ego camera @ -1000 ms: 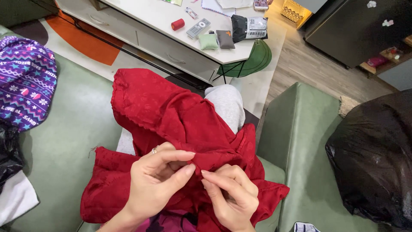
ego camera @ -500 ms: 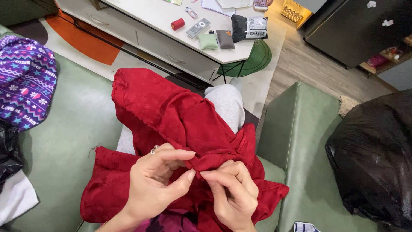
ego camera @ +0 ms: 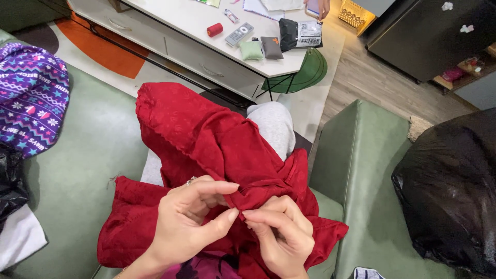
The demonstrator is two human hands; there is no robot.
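Pinching a fold of the red garment draped across the lap on the green sofa, the left hand and right hand have barely shifted since a second ago, fingertips meeting, suggesting fine seam work continues.

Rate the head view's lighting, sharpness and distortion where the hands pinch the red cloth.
Head view: even indoor light, soft shadows under the left hand and right hand; the red garment is sharp, folds readable; no glare there; mild wide-angle bending at the white table edges; the black bag shows faint sheen.
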